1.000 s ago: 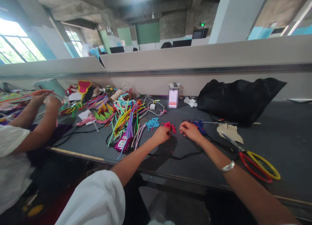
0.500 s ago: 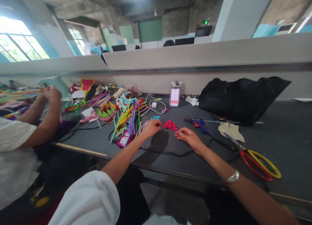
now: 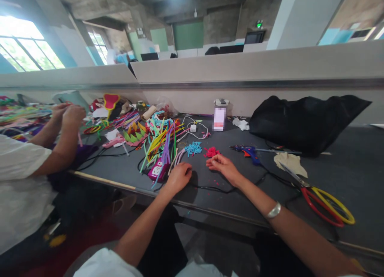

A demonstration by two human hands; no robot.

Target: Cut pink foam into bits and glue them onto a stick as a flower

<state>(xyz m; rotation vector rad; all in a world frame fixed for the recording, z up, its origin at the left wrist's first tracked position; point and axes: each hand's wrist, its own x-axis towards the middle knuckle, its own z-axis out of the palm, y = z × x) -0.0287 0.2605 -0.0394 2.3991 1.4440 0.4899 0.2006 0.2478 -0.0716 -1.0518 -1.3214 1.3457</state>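
Note:
My left hand [image 3: 179, 177] is over the near part of the dark table, its fingers curled together. Whatever they may hold is hidden or too small to make out. To its right, my right hand [image 3: 224, 167] lies just in front of a pile of small red pieces [image 3: 211, 152], partly covering it. Its fingers are stretched towards the left, with nothing visible in them. A pile of small blue pieces [image 3: 193, 148] lies beyond my left hand. Left of that is a bundle of coloured pipe cleaners [image 3: 165, 139], near a purple power socket [image 3: 158, 171].
A blue glue gun [image 3: 252, 153], a beige cloth [image 3: 292, 163] and large scissors [image 3: 327, 205] lie at right, before a black bag [image 3: 300, 125]. A phone [image 3: 220, 117] stands at the back. Black cable crosses the table. A co-worker's hands [image 3: 72, 113] are at left.
My left hand has drawn back towards me, uncovering more of the blue pile. My right hand has shifted left, close to the red pieces. The view has turned slightly left.

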